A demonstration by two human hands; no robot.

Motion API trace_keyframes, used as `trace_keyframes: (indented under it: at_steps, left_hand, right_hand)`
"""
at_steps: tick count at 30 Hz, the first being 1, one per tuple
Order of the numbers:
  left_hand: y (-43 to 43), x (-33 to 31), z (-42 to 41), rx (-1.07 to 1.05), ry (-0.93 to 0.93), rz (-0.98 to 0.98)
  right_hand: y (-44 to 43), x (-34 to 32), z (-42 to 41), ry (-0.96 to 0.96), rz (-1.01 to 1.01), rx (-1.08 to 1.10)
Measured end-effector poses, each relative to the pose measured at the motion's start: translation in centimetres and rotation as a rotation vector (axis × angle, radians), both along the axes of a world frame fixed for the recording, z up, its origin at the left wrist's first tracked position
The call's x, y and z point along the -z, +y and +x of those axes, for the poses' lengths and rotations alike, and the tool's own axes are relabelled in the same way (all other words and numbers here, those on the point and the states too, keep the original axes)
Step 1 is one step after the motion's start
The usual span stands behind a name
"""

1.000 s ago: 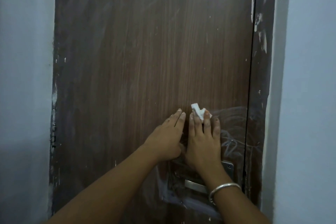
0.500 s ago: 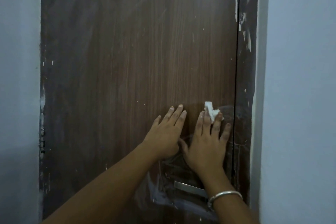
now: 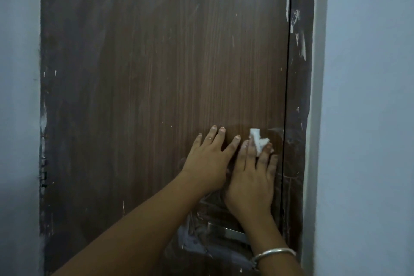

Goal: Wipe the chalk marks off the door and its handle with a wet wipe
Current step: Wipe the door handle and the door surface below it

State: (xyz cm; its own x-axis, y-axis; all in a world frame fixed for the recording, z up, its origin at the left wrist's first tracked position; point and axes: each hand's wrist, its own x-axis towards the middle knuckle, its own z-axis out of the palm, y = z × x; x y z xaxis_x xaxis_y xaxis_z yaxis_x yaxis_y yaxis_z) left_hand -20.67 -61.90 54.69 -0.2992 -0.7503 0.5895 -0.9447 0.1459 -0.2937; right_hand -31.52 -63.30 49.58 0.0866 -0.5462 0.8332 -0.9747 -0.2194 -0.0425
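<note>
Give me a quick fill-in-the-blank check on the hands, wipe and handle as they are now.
The right hand pinches the wet wipe between its fingers against the ____.
The left hand lies flat beside it, holding ____.
The metal handle shows ____ the right hand.
The silver bangle sits on the ____ wrist.
Missing words: door; nothing; below; right.

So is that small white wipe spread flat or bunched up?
Bunched up: the small white wipe pokes out crumpled between fingers of the right hand.
</note>
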Motion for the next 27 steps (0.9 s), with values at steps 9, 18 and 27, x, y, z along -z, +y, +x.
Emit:
trace_keyframes:
  at_steps: [9, 18, 27]
  left_hand:
    - [0.6, -0.5, -0.3, -0.067, -0.024, 0.090]
    - [0.5, -0.5, -0.4, -0.074, -0.024, 0.103]
    - [0.5, -0.3, 0.0, -0.080, -0.031, 0.109]
  right_hand:
    - [-0.1, -1.3, -2.8, -0.253, -0.024, 0.085]
    - [-0.1, -2.9, -3.4, -0.201, -0.006, 0.075]
    - [0.5, -2.2, -2.8, -0.299, 0.027, 0.158]
